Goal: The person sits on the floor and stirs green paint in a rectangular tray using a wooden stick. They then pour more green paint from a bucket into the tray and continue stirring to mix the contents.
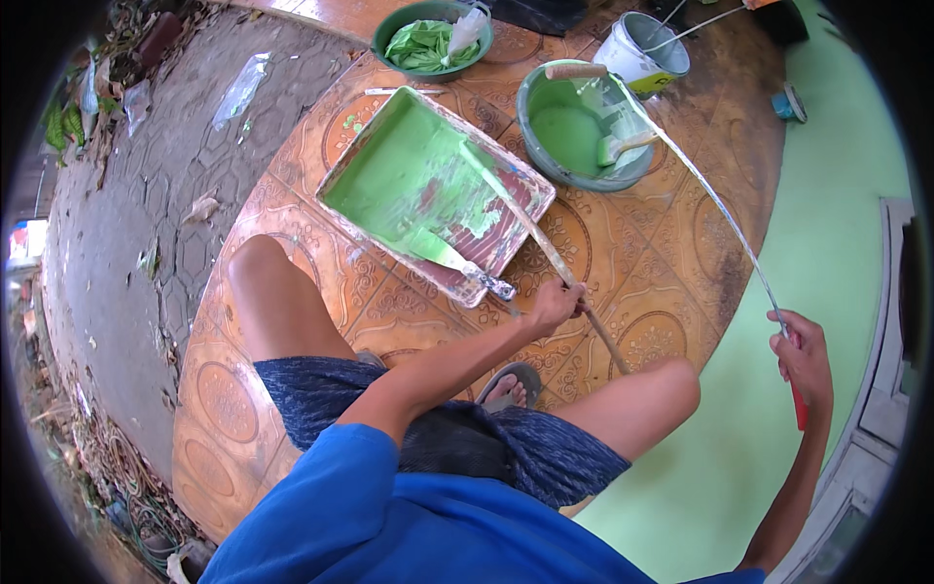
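Observation:
My left hand (558, 304) is closed around a long wooden stick (541, 239), whose far end is coated in green paint and lies over the paint tray (533, 187). Pale green paint covers much of the tray, and a green-smeared scraper or brush (449, 257) rests across its near side. My right hand (806, 356) grips the red handle of a paint roller (725, 209). Its long metal rod reaches forward, with the brownish roller end above the far rim of a grey-green basin (537, 165). Inside that basin are green paint and a paintbrush (628, 146).
Behind the tray stands a dark green basin (381, 54) with a green plastic bag. A white bucket (628, 60) holding rods is at the far right. Along the right runs a light green wall (837, 185) with a window frame (880, 389). Grey paving (126, 263) lies left of the tiles.

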Motion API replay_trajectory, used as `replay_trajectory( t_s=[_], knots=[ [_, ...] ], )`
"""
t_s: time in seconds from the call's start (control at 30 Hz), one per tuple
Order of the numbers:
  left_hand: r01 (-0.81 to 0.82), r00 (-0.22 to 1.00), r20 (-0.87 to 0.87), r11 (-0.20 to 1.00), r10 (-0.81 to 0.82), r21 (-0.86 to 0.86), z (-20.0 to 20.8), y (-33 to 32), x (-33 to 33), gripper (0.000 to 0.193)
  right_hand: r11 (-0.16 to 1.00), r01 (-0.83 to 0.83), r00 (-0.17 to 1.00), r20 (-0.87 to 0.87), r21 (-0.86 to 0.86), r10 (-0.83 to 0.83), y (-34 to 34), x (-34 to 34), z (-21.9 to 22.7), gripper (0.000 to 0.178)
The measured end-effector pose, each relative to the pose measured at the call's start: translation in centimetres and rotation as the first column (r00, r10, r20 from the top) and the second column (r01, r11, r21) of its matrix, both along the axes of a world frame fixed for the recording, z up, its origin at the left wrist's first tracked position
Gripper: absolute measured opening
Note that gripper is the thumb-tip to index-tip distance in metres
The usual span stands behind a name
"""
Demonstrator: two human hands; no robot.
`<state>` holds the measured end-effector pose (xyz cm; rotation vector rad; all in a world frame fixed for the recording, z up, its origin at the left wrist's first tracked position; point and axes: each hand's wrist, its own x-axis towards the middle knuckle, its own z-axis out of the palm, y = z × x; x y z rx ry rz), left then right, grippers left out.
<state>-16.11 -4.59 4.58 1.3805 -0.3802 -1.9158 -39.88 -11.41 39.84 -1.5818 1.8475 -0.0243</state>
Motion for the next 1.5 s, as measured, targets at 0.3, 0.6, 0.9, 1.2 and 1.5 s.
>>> replay_trajectory(
  t_s=[0.3,0.6,0.9,1.2,1.5],
  knots=[
    [-0.202,0.978,-0.023,0.971,0.207,0.128,-2.0,-1.8,0.0,0.028,0.974,-0.144,0.988,0.084,0.173,0.131,2.5,3.0,-1.5,0.043],
    [-0.216,0.975,-0.009,0.961,0.22,0.173,-3.8,-0.3,-0.2,0.026,0.788,-0.608,0.794,0.108,0.103,0.598,3.1,7.3,-6.9,0.051],
    [-0.216,0.976,-0.027,0.974,0.218,0.065,-1.1,-1.3,0.7,0.029,0.747,-0.634,0.714,-0.22,0.198,0.665,4.2,11.3,-7.4,0.052],
    [-0.249,0.967,0.09,0.962,0.24,0.11,-2.7,-2.2,1.5,0.036,0.747,-0.645,0.716,-0.214,0.161,0.665,4.4,12.2,-6.4,0.052],
    [-0.242,0.969,0.082,0.965,0.234,0.103,-3.1,-1.8,1.2,0.042,0.849,-0.515,0.856,0.016,0.119,0.517,3.9,9.6,-3.1,0.049]
  ],
)
